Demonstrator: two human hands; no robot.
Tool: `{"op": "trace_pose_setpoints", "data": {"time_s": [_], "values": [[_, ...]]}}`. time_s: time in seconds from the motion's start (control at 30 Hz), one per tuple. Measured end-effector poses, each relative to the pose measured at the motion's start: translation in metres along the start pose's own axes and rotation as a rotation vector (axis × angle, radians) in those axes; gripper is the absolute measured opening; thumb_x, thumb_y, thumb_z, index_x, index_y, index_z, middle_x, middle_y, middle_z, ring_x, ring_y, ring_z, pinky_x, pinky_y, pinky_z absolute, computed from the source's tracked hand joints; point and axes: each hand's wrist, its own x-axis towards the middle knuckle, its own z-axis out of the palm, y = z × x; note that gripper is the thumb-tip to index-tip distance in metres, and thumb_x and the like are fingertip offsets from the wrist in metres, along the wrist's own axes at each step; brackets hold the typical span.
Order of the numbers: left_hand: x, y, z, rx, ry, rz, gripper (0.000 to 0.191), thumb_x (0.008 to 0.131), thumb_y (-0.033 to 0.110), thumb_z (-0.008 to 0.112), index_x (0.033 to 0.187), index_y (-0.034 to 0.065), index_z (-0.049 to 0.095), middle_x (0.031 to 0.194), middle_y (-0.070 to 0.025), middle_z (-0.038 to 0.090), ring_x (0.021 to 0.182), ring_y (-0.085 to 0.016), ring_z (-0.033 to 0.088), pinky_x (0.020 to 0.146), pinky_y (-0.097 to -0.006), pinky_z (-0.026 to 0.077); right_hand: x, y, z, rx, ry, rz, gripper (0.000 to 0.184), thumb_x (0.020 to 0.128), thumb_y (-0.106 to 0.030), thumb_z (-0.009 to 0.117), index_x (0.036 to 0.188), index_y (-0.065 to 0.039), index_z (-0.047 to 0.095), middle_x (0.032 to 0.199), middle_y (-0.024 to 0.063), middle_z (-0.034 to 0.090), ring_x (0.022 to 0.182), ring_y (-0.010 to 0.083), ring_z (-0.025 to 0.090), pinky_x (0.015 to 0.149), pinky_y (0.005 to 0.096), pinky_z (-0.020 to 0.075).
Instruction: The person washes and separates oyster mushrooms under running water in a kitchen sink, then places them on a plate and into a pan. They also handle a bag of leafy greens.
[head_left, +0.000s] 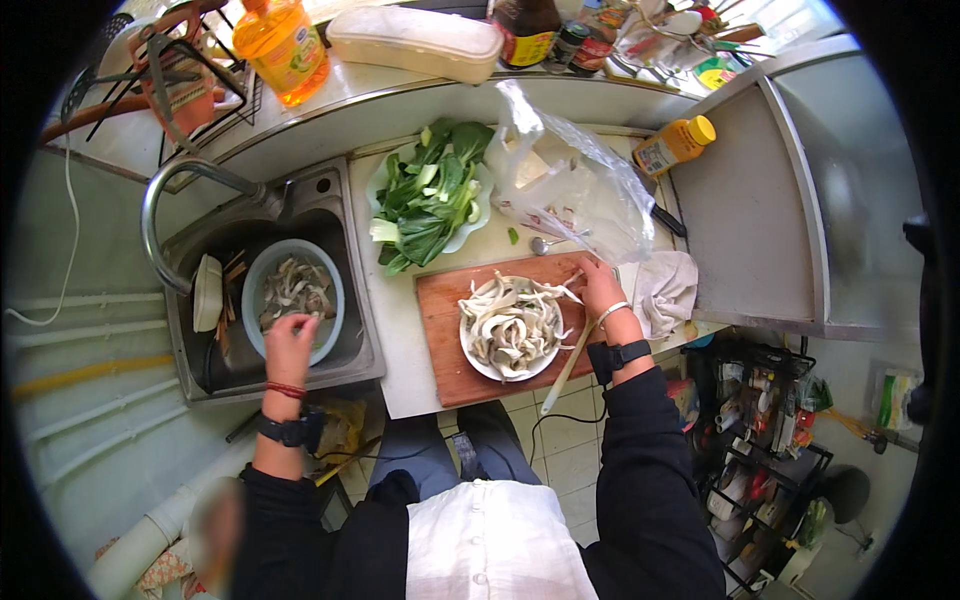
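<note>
A white bowl (474, 358) heaped with torn oyster mushroom strips (514, 326) sits on a wooden cutting board (442, 337). My right hand (600, 289) is at the board's far right corner, its fingertips against the ends of strips hanging over the bowl's rim; whether they grip one is unclear. Over the near rim of a light blue basin (253, 330) in the sink, my left hand (289, 345) has its thumb and fingers drawn together. Nothing shows plainly between them. More mushroom pieces (296, 289) lie inside the basin.
A curved faucet (154, 225) arches over the steel sink (367, 337). Behind the board are a plate of leafy greens (435, 195), a plastic bag (577, 187) and a metal spoon (541, 245). A black-handled knife (667, 221), a cloth (664, 292) and a long-handled utensil (566, 375) lie at right.
</note>
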Motion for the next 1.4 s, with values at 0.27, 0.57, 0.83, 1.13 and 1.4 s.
{"op": "trace_pose_setpoints", "data": {"time_s": [0.27, 0.57, 0.83, 1.13, 1.4], "values": [[0.041, -0.143, -0.042, 0.245, 0.005, -0.292, 0.022, 0.084, 0.021, 0.066, 0.086, -0.0005, 0.068, 0.080, -0.0154, 0.068, 0.075, -0.030, 0.065, 0.069, -0.0379, 0.050, -0.018, -0.026, -0.011, 0.066, 0.167, -0.109, 0.005, 0.079, -0.005, 0.063, 0.081, -0.001, 0.065, 0.079, 0.0180, 0.065, 0.076, 0.0343, 0.063, 0.066, 0.0396, 0.0498], [0.108, -0.186, -0.020, 0.232, -0.088, -0.159, 0.018, 0.081, 0.019, 0.065, 0.085, 0.0018, 0.069, 0.081, -0.0172, 0.067, 0.076, -0.034, 0.064, 0.069, -0.0417, 0.050, -0.051, -0.076, 0.000, 0.124, 0.026, -0.070, 0.015, 0.082, -0.006, 0.061, 0.094, 0.000, 0.066, 0.087, 0.0168, 0.060, 0.084, 0.0333, 0.059, 0.077, 0.0373, 0.0482], [0.150, -0.208, 0.009, 0.157, -0.331, -0.114, 0.046, 0.078, 0.021, 0.068, 0.121, 0.0085, 0.057, 0.130, -0.0186, 0.049, 0.117, -0.035, 0.049, 0.098, -0.0417, 0.042, -0.067, -0.092, 0.020, 0.141, 0.195, 0.241, 0.035, 0.082, 0.001, 0.057, 0.115, -0.006, 0.064, 0.091, 0.0146, 0.067, 0.084, 0.0289, 0.064, 0.074, 0.0354, 0.0503], [0.175, -0.203, 0.039, 0.340, -0.806, -0.095, 0.100, 0.072, 0.047, 0.074, 0.149, 0.0322, 0.013, 0.152, -0.0206, 0.015, 0.140, -0.041, 0.011, 0.113, -0.0482, 0.018, -0.039, -0.216, -0.029, 0.070, 0.531, -0.001, 0.031, 0.079, 0.006, 0.051, 0.106, -0.001, 0.063, 0.100, 0.0125, 0.062, 0.092, 0.0289, 0.058, 0.082, 0.0369, 0.0465], [0.171, -0.244, 0.018, 0.368, -0.878, -0.053, 0.099, 0.067, 0.047, 0.076, 0.148, 0.0308, 0.020, 0.149, -0.0231, 0.019, 0.138, -0.042, 0.017, 0.112, -0.0484, 0.020, 0.042, -0.444, 0.168, 0.543, -0.129, -0.438, 0.044, 0.071, 0.001, 0.056, 0.114, -0.006, 0.057, 0.116, 0.0155, 0.053, 0.109, 0.0361, 0.050, 0.094, 0.0397, 0.0422]]}}
